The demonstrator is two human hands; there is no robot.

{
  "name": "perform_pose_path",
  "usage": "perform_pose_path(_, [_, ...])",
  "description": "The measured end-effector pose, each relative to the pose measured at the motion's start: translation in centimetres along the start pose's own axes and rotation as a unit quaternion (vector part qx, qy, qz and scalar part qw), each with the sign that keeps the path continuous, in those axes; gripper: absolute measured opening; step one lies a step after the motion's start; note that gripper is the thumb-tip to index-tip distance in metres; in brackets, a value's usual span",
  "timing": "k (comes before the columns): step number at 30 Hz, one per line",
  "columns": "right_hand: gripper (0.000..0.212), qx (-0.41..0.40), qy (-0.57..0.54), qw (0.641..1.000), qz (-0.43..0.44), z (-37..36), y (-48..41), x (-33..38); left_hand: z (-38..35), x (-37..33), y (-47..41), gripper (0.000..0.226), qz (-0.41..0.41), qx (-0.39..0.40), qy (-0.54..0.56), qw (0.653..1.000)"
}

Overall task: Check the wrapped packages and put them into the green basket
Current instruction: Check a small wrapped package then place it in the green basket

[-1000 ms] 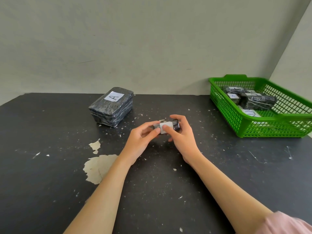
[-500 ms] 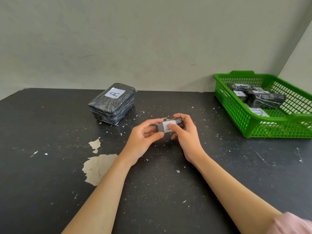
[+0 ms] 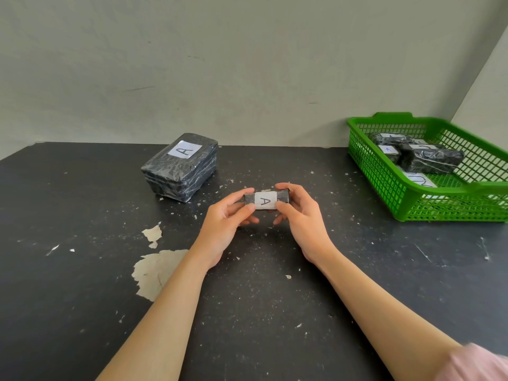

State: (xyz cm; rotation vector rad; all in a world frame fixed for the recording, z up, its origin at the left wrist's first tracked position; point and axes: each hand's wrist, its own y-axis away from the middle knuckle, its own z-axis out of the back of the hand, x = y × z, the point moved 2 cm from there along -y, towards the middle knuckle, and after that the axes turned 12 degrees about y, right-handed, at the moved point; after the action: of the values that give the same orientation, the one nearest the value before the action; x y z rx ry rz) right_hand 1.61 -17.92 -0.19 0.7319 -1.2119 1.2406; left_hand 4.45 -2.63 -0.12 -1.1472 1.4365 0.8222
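The left hand (image 3: 220, 224) and the right hand (image 3: 299, 215) each pinch one end of a small pack (image 3: 266, 200), thumbs in front and fingers curled behind. They hold it up over the table (image 3: 82, 298), with its white "A" label facing the person. This looks like the checking step. Next, the pack should go to the right and down into the basket (image 3: 384, 177), where other packs already lie. A big pack (image 3: 180, 170) waits farther back on the left.
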Motion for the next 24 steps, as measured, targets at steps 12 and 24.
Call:
perform_pose_path(12, [0.024, 0.010, 0.003, 1.000, 0.013, 0.02, 0.21, 0.13, -0.25, -0.11, 0.11, 0.033, -0.015, -0.010, -0.026, 1.000])
perform_pose_path(24, [0.023, 0.019, 0.003, 1.000, -0.003, -0.67, 0.33, 0.17, -0.42, 0.03, -0.05, 0.029, -0.063, -0.055, -0.111, 0.990])
